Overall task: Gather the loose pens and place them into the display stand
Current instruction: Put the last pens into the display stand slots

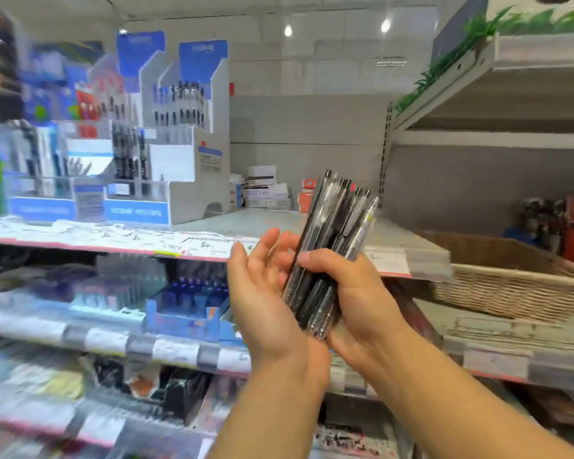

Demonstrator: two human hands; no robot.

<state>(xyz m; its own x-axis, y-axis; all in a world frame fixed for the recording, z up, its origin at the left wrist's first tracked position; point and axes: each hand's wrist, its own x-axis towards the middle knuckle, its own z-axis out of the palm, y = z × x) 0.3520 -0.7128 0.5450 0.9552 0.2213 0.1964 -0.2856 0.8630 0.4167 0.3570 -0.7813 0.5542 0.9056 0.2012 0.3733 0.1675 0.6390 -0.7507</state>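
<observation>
Both our forearms reach up from the bottom edge, and they fill most of the near view. Behind them runs the long store shelf point(312, 223), its front edge lined with price tags, with blurred stock on the rows beneath. At the left on that shelf stands the white and blue display stand point(179, 144), tiered, with dark pens upright in its slots. To the right, lower down, sits a woven basket point(511, 283). Small white boxes point(265, 190) are stacked at the back of the shelf, beside the stand.

Our right hand point(355, 299) grips the bundle of pens point(332, 246), fingers and thumb curled round its lower half; the pens are black and clear, tilted with their tops up and to the right, well apart from the stand. Our left hand point(262, 293) is open, fingers straight and slightly spread, palm facing the bundle just beside it.
</observation>
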